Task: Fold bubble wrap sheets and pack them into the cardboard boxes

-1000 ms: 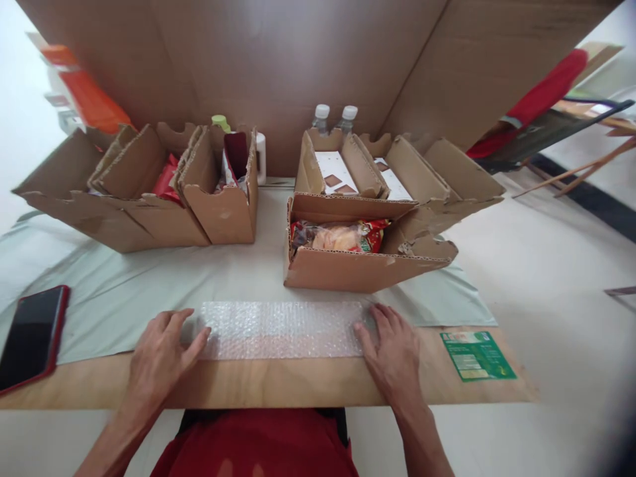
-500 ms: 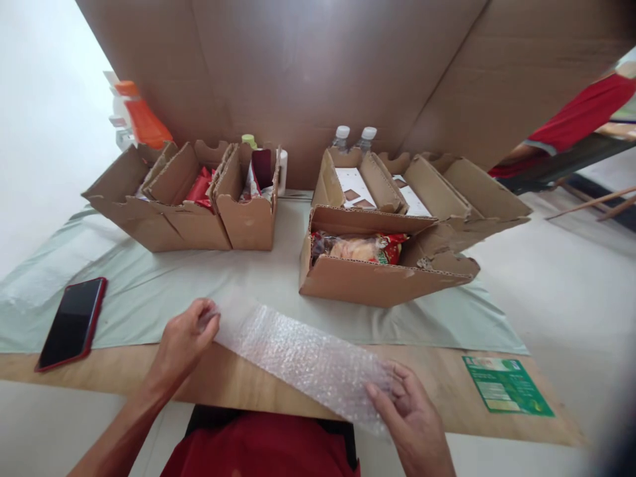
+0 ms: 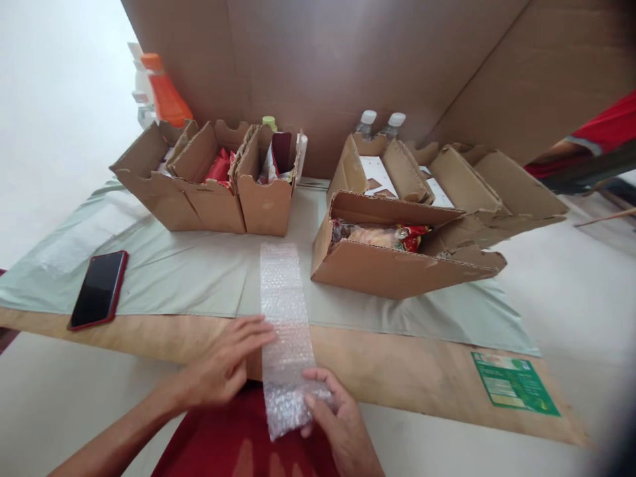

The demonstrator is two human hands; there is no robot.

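A strip of bubble wrap [image 3: 284,298] runs from the green cloth over the wooden table edge towards my lap. My right hand [image 3: 338,417] grips its near end, with the thumb on top and fingers curled at its right side. My left hand [image 3: 236,361] is at the strip's left edge, fingers stretched out and fingertips at the plastic; it grips nothing. To the right of the strip's far end stands a cardboard box [image 3: 392,271] holding a snack packet [image 3: 382,235] in clear and red wrapping.
A phone [image 3: 99,289] lies at left near another sheet of clear plastic [image 3: 89,232]. Cardboard boxes [image 3: 209,209] with packets stand behind, an orange bottle [image 3: 166,93] beyond them. A green card [image 3: 515,383] lies at right. Another person's red sleeve [image 3: 609,126] shows far right.
The bubble wrap has turned from lying crosswise to pointing away from me. My left hand has let go of its end and moved right; my right hand has moved left with the other end.
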